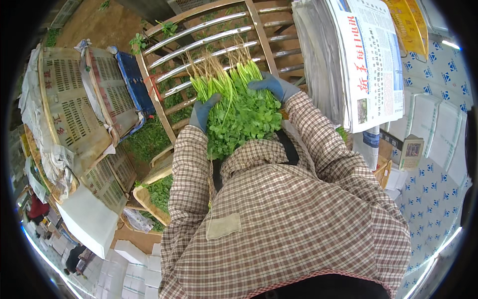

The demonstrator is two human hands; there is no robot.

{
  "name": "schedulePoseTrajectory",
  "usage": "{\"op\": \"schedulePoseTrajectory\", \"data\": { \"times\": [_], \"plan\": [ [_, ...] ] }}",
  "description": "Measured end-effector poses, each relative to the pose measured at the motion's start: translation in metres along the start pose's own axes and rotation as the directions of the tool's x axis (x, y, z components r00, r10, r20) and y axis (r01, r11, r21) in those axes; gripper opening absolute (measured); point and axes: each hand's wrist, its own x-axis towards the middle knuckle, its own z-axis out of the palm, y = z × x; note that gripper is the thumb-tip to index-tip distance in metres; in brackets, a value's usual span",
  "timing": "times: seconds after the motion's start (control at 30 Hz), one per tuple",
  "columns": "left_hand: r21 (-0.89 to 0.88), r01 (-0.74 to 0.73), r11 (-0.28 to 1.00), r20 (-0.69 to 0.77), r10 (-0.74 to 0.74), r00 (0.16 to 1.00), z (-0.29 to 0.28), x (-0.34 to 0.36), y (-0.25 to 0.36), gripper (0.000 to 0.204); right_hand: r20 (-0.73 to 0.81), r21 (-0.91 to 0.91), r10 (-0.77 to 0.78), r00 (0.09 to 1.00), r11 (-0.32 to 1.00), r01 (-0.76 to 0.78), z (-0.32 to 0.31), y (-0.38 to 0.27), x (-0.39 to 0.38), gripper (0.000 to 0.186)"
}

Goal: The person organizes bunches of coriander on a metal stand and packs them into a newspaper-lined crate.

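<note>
We see both hands in blue-grey gloves: the left hand [203, 113] is curled round the left side of a bundle of leafy greens [246, 114], and the right hand [275, 87] is closed on its right side, thumb hidden from us. Bundle sits between the hands, over the near part of a slatted metal rack [261, 37], roots pointing away, leaves toward the checked smock [294, 219]. Right of the rack we get a stack of newspapers [376, 65], with a yellow crate [409, 30] beyond. To the left, worn pale crates [69, 104] and a blue crate [135, 82]. White box [88, 222] lower left; what looks like a person [74, 259] beyond it, too small for us to be sure.
</note>
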Motion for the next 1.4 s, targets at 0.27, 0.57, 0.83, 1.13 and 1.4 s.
{"op": "schedulePoseTrajectory", "data": {
  "times": [0.27,0.57,0.83,1.13,1.4],
  "plan": [
    [0.102,-0.135,0.986,-0.090,0.145,0.985,0.040,0.014,-0.001,0.080,0.073,-0.286,-0.088,0.993,0.952,0.105,0.039,-0.018,0.003,0.057],
    [-0.411,0.092,0.907,0.166,-0.025,0.986,0.013,0.038,-0.015,0.055,-0.259,0.419,0.098,0.961,0.908,0.020,0.017,-0.014,0.008,0.070],
    [-0.162,-0.141,0.977,0.242,0.178,0.954,0.013,0.023,-0.010,0.032,0.073,-0.252,-0.072,0.995,0.964,0.088,0.026,-0.017,0.019,0.046],
    [0.294,-0.054,0.954,0.012,0.052,0.999,0.007,0.021,0.009,0.101,0.034,-0.178,-0.018,0.999,0.984,0.024,0.021,-0.029,0.011,0.043],
    [0.032,0.104,0.994,0.089,-0.107,0.990,0.006,0.031,-0.004,0.066,0.060,-0.188,0.053,0.997,0.981,-0.041,0.033,-0.022,0.011,0.069]
  ]
}}
